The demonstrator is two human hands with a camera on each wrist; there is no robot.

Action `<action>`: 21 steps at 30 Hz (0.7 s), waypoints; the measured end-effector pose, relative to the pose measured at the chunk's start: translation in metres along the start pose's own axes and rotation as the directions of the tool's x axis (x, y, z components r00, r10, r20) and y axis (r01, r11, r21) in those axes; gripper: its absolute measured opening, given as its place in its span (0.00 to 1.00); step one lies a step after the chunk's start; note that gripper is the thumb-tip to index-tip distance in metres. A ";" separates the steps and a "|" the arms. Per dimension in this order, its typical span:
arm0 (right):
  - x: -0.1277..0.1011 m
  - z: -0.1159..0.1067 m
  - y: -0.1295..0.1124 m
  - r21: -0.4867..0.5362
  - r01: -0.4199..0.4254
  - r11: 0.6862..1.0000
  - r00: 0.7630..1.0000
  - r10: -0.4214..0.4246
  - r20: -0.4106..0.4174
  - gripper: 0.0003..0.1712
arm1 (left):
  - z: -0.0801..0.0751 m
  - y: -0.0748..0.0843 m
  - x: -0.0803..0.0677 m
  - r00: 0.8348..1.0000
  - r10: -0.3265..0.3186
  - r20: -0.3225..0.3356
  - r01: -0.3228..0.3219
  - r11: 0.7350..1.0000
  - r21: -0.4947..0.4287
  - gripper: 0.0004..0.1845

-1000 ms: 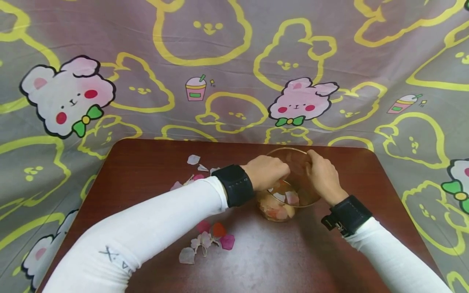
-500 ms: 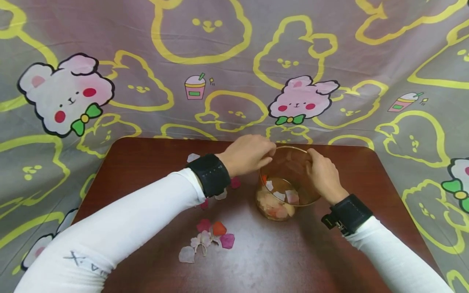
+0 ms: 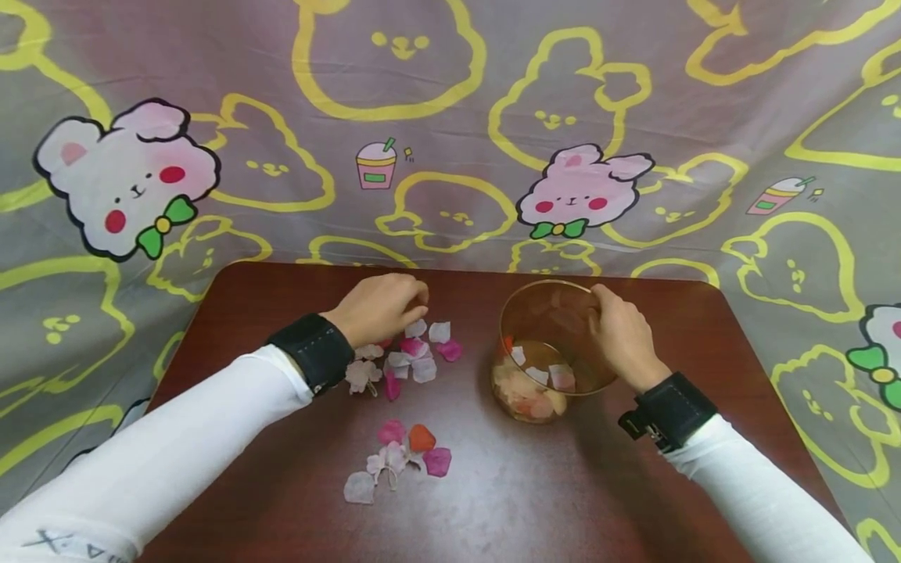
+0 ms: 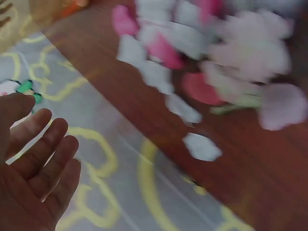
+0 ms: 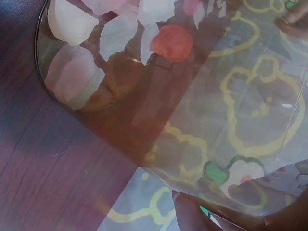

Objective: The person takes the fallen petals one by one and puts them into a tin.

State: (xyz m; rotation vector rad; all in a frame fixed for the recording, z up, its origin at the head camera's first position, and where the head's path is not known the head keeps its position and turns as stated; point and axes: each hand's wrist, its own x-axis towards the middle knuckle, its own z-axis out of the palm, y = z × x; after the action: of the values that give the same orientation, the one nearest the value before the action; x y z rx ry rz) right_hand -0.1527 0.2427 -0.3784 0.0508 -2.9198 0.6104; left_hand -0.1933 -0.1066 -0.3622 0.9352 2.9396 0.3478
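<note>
Pink, white and red petals (image 3: 411, 356) on my dark reddish-brown table (image 3: 535, 500); grey cloth (image 3: 450, 117) with yellow outlines, pink bunnies; bowl (image 3: 556, 352) seems amber-tinted.

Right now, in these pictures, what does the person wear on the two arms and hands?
Both arms wear long white sleeves, and the left sleeve has small dark markings near the bottom edge of the head view. Each wrist carries a wide black band: the left band shows a line of stitching, and the right band has a small metal part at its edge. The left hand and right hand are bare, with no gloves.
</note>
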 end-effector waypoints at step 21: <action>0.000 -0.001 0.000 0.004 -0.006 1.000 1.000 0.006 0.005 0.07 | 0.060 -0.089 -0.075 0.965 -0.228 0.129 0.230 0.973 -0.008 0.12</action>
State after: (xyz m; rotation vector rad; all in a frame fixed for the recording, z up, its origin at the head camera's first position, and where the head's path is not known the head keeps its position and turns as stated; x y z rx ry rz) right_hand -0.1527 0.2428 -0.3778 0.0436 -2.9243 0.6175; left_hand -0.1763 -0.2082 -0.4427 0.5813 2.8780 0.2981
